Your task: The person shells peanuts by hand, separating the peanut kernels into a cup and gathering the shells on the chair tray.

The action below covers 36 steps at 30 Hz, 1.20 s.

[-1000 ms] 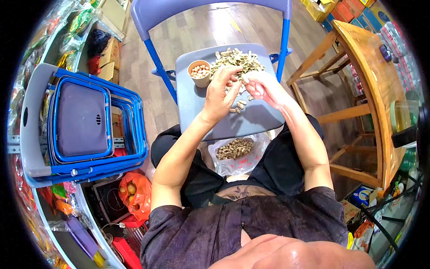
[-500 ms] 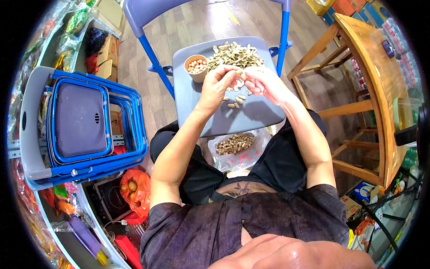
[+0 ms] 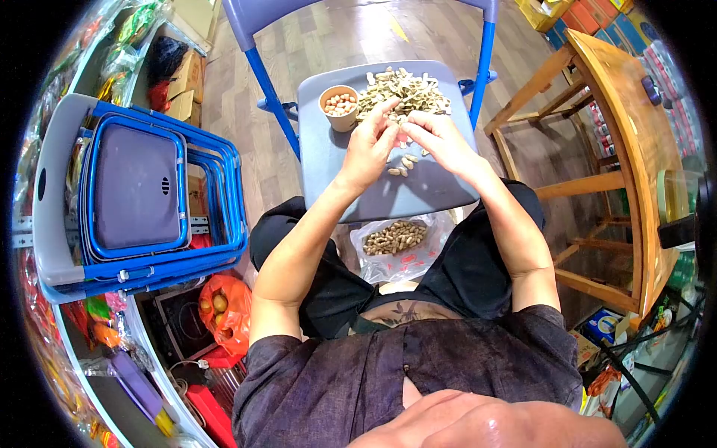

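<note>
My left hand [image 3: 370, 143] and my right hand [image 3: 442, 142] meet at the fingertips over the grey chair seat [image 3: 328, 179]. Between the fingers is a small pale piece, probably a peanut or shell, too small to make out surely. Just behind them lies a heap of peanut shells [image 3: 411, 91]. To its left stands a paper cup [image 3: 340, 119] with shelled peanuts in it. A few unshelled peanuts [image 3: 405, 166] rest on the seat below my fingers. Under the seat's front edge, an open plastic bag [image 3: 418, 263] holds many unshelled peanuts [image 3: 394, 237].
Folded blue-framed chairs [image 3: 142, 194] stand at the left beside shelves of packets. A red bag [image 3: 228, 313] with round items lies below them. At the right is a wooden stool or table [image 3: 627, 164]. The chair's backrest [image 3: 261, 9] rises beyond the seat.
The view has shifted slightly. My hands stay together near the heap, and my right fingers have turned, now pointing at my left fingertips.
</note>
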### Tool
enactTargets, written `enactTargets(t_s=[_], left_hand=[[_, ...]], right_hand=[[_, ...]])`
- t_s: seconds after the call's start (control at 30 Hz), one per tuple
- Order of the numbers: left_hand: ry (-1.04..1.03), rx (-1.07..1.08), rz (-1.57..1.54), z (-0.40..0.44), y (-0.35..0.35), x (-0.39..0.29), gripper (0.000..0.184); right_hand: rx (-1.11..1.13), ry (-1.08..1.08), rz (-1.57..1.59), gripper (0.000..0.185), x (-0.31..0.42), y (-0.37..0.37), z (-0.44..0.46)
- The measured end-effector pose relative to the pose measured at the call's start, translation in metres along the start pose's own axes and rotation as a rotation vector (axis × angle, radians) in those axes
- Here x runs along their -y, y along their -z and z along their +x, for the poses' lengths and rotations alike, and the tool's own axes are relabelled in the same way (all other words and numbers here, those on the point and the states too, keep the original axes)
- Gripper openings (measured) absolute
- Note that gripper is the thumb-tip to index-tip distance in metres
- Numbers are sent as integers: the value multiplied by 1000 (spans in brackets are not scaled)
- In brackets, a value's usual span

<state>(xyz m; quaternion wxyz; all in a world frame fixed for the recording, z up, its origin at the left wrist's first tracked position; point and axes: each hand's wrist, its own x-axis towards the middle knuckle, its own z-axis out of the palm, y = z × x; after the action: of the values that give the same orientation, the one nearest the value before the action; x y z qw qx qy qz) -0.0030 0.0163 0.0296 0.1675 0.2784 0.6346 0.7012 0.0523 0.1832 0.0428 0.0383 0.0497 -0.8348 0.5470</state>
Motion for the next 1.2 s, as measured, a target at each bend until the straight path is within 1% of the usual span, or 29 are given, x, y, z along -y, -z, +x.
enactTargets(t_s=[0.03,0.1,0.2,0.27,0.37,0.47,0.53,0.63,0.7,0.73,0.8,0.87,0.97,1.03,1.17,1.2], left_hand=[[1,-3,0,0,3,1,39],[8,112,30,1,9,1,49],[-3,149,22,0,11,0,50],[-3,153,11,-1,12,1,51],[12,157,-31,-2,10,0,52],[31,177,-99,-2,11,3,55],[34,197,-134,-1,11,2,56],[32,161,-121,-2,7,-2,56],[-59,151,8,-3,5,-5,61],[-59,153,8,-4,4,-6,61],[-132,162,181,-6,3,-8,68],[-146,155,208,-7,1,-7,70],[-157,150,233,-8,-1,-7,72],[-152,155,231,-8,-3,-8,73],[-142,154,218,-8,-4,-7,72],[-138,152,211,-7,-4,-6,72]], right_hand=[[14,19,60,29,-4,-1,1],[44,-14,114,28,-8,0,3],[107,-52,200,28,2,1,3],[141,-56,232,27,5,0,4],[112,1,232,28,-6,-3,6],[130,-54,169,30,-8,0,5],[166,-112,260,30,8,2,3],[180,-122,278,30,6,4,3],[168,-93,248,30,1,4,4],[157,-62,217,31,-1,4,4],[171,-77,239,31,1,4,2],[184,-91,261,31,-3,3,2],[156,-47,300,29,-20,0,1],[189,-28,263,30,-18,3,0],[162,-28,216,30,-5,6,-3],[162,-29,161,30,-6,7,-3]])
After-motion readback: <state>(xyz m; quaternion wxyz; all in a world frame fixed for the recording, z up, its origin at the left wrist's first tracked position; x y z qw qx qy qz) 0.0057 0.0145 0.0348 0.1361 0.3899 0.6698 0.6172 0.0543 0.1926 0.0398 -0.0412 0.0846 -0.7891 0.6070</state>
